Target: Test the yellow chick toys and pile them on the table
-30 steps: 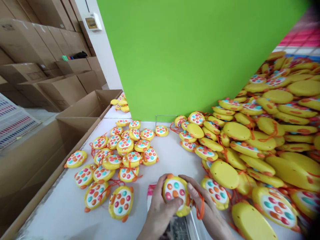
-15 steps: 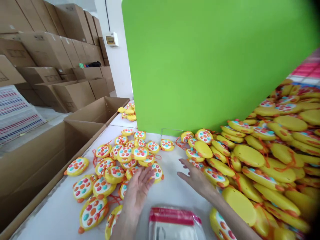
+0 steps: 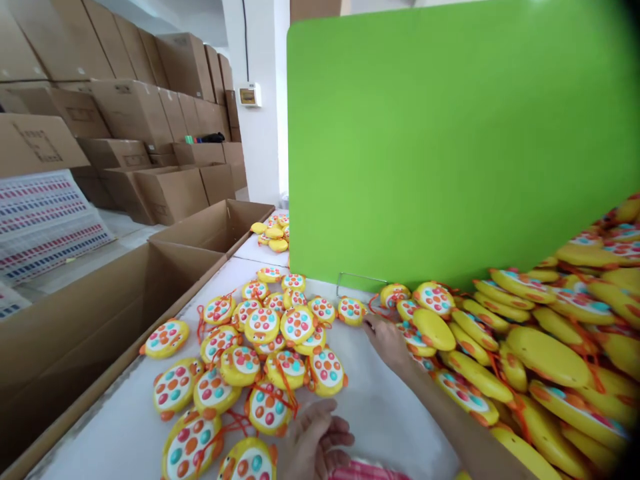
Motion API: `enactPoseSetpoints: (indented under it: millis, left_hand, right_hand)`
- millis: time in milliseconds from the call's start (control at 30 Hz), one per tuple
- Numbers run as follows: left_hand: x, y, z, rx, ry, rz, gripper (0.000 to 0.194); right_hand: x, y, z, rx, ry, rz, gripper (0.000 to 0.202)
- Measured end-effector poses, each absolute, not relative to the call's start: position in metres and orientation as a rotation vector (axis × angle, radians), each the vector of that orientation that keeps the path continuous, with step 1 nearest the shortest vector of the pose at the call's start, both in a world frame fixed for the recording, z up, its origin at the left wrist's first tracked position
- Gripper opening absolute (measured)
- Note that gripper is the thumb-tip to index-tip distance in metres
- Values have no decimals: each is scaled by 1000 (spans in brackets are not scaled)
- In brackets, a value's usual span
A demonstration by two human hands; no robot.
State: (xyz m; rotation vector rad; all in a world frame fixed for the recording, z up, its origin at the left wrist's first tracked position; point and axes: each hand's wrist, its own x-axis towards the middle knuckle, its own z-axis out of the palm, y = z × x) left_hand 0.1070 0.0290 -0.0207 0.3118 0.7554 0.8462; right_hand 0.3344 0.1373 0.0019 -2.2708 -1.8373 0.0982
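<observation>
My right hand [image 3: 389, 341] reaches forward, its fingertips pinched at the right end of a yellow turtle-shaped toy [image 3: 351, 311] lying dotted side up. Low in the view, my left hand [image 3: 319, 440] hovers palm inward, fingers loosely bent and apart, holding nothing. Beside it rests another turtle-shaped toy [image 3: 269, 408] with an orange cord. More of these toys, with white tops and coloured dots, lie in a loose cluster [image 3: 263, 325] left of my hands. A pink-edged clear packet [image 3: 367, 472] shows partly beneath my left hand.
A large heap of the same toys [image 3: 550, 353] covers the right side, many face down. A green panel [image 3: 450, 147] stands at the back, with a bent wire [image 3: 363, 275] at its foot. Open cardboard boxes [image 3: 110, 300] line the table's left edge; stacked cartons [image 3: 135, 110] stand beyond.
My right hand has moved forward to the toy near the wire and its fingers have closed. My left hand has drawn back toward me. The view has shifted, with most of the packet now out of sight.
</observation>
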Motion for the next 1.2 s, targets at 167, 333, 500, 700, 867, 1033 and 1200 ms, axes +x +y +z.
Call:
enactPoseSetpoints:
  millis: [167,333,500,700,867,1033,1200]
  left_hand:
    - [122,25,-17,331,699,780,40]
    - [124,19,-21,303,742,758,46]
    - [117,19,-24,272,790,792,47]
    - [128,17,13,324,796,843,60]
    - [132,2,29,370,824,827,57]
    - [125,-6,19,457,923,777,67]
    - [124,-12,12,581,940,760,66]
  right_hand:
    - [332,141,5,-2243,-1884,57,29]
    - [310,167,1,-2215,-1945,37,25]
    - [311,123,15,-2011,-2107,92,23]
    - [300,-3,44,-1481,-2297,208,41]
    - [289,-54,34,-1570,-1851,414,26]
    - [280,-71,15,-1659,-1057,897,47]
    - [258,-70,21,-1419,-887,1119,54]
